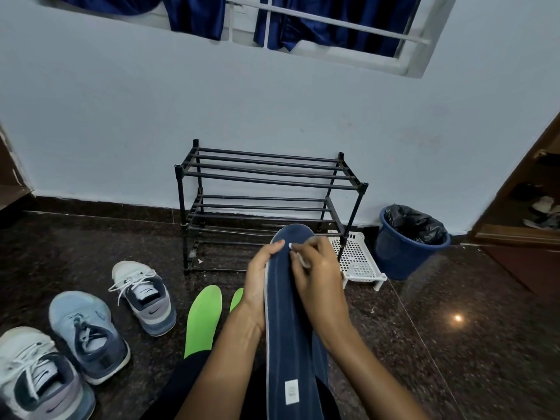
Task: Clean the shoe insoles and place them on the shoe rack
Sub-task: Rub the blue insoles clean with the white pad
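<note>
Close by a black shoe rack (266,168), the left hand (257,286) grips a navy insole (288,331) while the right hand (321,280) pinches a small white object (303,260) against it.

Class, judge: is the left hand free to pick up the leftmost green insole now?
Probably not yet: the left hand grips the navy insole; the leftmost green insole lies unobstructed beside it.

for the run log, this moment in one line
left hand: holds navy insole | right hand: pinches white tool | green insoles: on floor | shoe rack: by wall
</note>
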A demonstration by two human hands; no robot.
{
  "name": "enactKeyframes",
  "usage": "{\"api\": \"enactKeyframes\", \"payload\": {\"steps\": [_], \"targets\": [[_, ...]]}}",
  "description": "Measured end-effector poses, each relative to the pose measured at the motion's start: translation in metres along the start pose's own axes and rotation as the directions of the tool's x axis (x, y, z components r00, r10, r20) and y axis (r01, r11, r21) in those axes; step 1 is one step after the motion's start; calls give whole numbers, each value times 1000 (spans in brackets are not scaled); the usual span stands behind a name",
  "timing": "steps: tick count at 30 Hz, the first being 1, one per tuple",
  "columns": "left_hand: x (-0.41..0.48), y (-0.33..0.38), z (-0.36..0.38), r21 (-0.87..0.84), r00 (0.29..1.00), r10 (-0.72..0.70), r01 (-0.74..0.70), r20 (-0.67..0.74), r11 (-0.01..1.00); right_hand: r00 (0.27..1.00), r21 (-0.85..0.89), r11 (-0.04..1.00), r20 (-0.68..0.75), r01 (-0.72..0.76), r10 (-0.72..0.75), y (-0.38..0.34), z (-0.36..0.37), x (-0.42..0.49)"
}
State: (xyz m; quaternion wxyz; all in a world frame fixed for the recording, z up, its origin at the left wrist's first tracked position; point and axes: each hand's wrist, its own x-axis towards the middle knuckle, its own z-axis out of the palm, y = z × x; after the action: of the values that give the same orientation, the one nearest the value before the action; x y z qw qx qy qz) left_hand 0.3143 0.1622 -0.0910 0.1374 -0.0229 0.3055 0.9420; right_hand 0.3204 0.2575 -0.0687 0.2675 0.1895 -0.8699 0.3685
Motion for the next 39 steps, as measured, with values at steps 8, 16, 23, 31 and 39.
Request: {"api": "enactKeyframes", "payload": {"steps": [8,16,23,31,39], "targets": [[5,-4,-2,-89,1000,2,-4,-22,996,999,107,994,36,11,-15,-12,1,-13],[5,-8,-3,-107,998,66,-65,8,992,1000,52,999,-24,-2,3,-10,1,8],[1,-7,4,-137,996,49,-38,78,990,997,115,993,81,6,-15,-19,6,-7],[0,-9,8,-78,987,144,-149,-64,986,997,103,992,14,-71,70,-22,-2,14],[0,-11,7,-55,989,141,-144,-49,988,997,93,995,65,-49,43,-22,-4,8]]}}
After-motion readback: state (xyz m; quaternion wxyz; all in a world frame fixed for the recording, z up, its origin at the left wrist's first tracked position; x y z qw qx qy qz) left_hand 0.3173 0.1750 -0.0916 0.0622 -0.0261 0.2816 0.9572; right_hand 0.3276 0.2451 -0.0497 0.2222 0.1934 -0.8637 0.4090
